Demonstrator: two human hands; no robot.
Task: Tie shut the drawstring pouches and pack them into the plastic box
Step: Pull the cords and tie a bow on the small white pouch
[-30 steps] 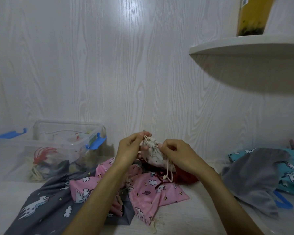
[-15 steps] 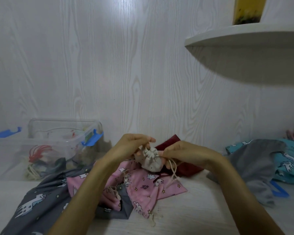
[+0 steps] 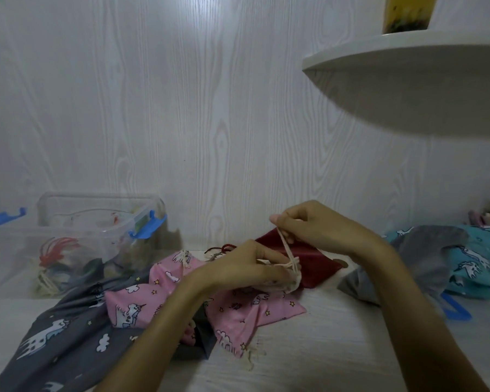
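Note:
My left hand (image 3: pixel 246 267) grips a small cream drawstring pouch (image 3: pixel 290 285), mostly hidden under its fingers, low over the pile of pouches. My right hand (image 3: pixel 303 224) is raised above it and pinches the pouch's cream cord (image 3: pixel 285 246), which runs taut down to the pouch's neck. Under the hands lie a pink unicorn pouch (image 3: pixel 238 306), a dark red pouch (image 3: pixel 314 264) and a grey unicorn pouch (image 3: pixel 60 338). The clear plastic box (image 3: pixel 77 239) with blue latches stands at the left against the wall, with several pouches inside.
A grey pouch (image 3: pixel 425 264) and a teal unicorn pouch (image 3: pixel 475 264) lie heaped at the right, over a blue latch (image 3: pixel 454 311). A white shelf (image 3: pixel 408 66) juts out overhead at the right, with a yellow container (image 3: pixel 408 12) on it. The wall is close behind.
The pouch has come down onto the pile in my left hand. My right hand has lifted up and right, pulling the cord taut.

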